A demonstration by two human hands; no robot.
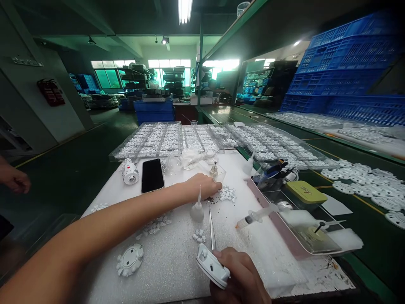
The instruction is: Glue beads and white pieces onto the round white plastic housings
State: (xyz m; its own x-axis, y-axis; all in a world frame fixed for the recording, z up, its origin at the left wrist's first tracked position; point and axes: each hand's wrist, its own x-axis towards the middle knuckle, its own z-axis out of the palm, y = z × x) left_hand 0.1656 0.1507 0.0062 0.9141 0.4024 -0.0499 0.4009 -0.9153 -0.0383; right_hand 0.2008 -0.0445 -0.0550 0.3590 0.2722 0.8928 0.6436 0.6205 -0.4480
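Note:
My left hand (pixel 204 186) reaches far forward over the white foam sheet (pixel 171 261). Its fingers are curled under, and whatever they hold is hidden. Small dark bits (pixel 209 200) and a pile of small white pieces (pixel 228 194) lie beside it, with a small glass bottle (pixel 214 172) just behind. Near the front edge, my right hand (pixel 242 272) grips a white round plastic part (pixel 212 267) tilted on its side. Metal tweezers (pixel 211 228) point forward from the same hand. A squeeze bottle with a thin nozzle (pixel 198 212) stands between the hands.
A similar white part (pixel 130 258), a phone (pixel 152 175) and a syringe (pixel 253 217) lie on the foam. A pink-sided tray (pixel 286 236) of tools stands right. Clear trays (pixel 158 141) of white pieces line the back. Another person's hand (pixel 14 175) shows at left.

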